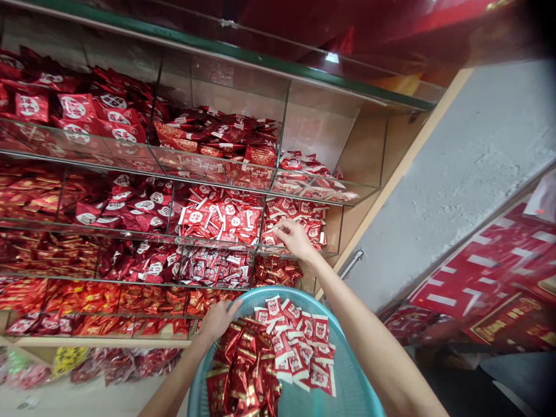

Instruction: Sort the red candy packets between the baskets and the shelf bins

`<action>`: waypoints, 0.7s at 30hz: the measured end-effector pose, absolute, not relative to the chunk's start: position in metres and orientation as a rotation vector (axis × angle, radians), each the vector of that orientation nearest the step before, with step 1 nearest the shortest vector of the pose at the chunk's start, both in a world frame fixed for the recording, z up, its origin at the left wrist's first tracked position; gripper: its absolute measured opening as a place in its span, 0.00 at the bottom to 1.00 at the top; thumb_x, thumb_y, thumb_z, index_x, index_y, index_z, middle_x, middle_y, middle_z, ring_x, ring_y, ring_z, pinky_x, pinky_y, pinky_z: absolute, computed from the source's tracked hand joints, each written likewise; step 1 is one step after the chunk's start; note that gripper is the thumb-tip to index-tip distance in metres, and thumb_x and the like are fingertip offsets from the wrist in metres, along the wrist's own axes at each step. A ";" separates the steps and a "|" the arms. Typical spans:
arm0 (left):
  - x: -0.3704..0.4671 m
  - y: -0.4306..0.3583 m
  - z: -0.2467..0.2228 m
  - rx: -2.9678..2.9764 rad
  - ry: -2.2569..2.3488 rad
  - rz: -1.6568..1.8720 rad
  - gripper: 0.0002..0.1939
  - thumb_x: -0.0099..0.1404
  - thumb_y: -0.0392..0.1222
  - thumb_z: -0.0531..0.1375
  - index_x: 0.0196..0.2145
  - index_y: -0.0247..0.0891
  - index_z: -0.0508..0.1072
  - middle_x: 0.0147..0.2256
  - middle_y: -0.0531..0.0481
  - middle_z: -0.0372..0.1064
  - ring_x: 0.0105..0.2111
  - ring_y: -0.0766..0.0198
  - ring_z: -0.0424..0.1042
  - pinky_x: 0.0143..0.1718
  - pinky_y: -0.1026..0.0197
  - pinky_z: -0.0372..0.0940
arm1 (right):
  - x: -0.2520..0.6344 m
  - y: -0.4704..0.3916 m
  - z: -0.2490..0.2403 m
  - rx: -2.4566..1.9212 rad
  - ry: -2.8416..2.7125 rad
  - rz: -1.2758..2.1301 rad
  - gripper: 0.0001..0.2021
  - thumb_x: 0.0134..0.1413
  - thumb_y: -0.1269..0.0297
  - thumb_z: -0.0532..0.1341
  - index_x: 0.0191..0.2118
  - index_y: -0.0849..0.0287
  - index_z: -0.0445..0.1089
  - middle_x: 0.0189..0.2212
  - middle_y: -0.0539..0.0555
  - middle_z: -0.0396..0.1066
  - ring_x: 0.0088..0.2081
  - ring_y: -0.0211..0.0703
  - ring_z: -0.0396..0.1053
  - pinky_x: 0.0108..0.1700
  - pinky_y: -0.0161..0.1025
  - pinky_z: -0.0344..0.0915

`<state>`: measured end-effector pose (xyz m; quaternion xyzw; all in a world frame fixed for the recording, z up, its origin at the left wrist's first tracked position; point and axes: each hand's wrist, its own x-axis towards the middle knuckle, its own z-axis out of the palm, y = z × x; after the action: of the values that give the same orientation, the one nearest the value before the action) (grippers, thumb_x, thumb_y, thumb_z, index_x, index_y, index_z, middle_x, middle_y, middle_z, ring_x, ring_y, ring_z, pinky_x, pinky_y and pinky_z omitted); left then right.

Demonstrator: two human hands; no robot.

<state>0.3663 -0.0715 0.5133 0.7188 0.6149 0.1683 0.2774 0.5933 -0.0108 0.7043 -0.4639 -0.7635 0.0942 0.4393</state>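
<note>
My left hand (218, 319) is closed on the far left rim of a round teal plastic basket (356, 359), its thumb on the rim. In the basket, red-and-white candy packets (299, 347) lie beside a heap of shiny red packets with gold print (245, 370). Above the basket, my right hand (296, 238) reaches into a glass compartment, thumb and fingers pinched on a small red-and-white candy packet (270, 230). More such packets (291, 209) fill that compartment, around and behind the hand.
Glass-fronted shelves (208, 168) rise in tiers, their dividers separating heaps of red packets (221, 220). A thick glass shelf edge (269, 63) crosses above. To the right are a wooden side panel (391, 174), a grey wall (456, 168) and red printed goods (482, 260). Bagged items (125, 365) lie below left.
</note>
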 end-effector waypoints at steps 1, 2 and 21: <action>0.366 -0.072 0.514 1.931 1.645 0.455 0.31 0.59 0.65 0.39 0.25 0.38 0.69 0.26 0.46 0.71 0.30 0.61 0.70 0.32 0.65 0.58 | 0.592 -0.013 0.705 -1.137 -1.867 0.249 0.10 0.51 0.61 0.56 0.29 0.61 0.69 0.28 0.51 0.66 0.32 0.37 0.64 0.38 0.37 0.60; 0.366 -0.072 0.515 1.928 1.642 0.457 0.31 0.59 0.64 0.39 0.26 0.38 0.70 0.27 0.46 0.72 0.30 0.61 0.70 0.32 0.65 0.58 | 0.592 -0.017 0.707 -1.121 -1.828 0.258 0.10 0.52 0.60 0.55 0.30 0.61 0.69 0.28 0.51 0.67 0.33 0.37 0.64 0.39 0.37 0.60; 0.368 -0.072 0.516 1.958 1.646 0.462 0.31 0.60 0.64 0.39 0.22 0.38 0.68 0.22 0.48 0.68 0.24 0.64 0.66 0.29 0.65 0.55 | 0.634 -0.182 0.565 -1.552 -1.134 0.967 0.14 0.47 0.52 0.57 0.26 0.60 0.64 0.22 0.49 0.65 0.25 0.37 0.64 0.26 0.32 0.61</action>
<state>0.3677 -0.0721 0.5163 0.7257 0.6101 0.1712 0.2680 0.6344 -0.1818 0.5651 -0.6347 -0.4639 0.3956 0.4747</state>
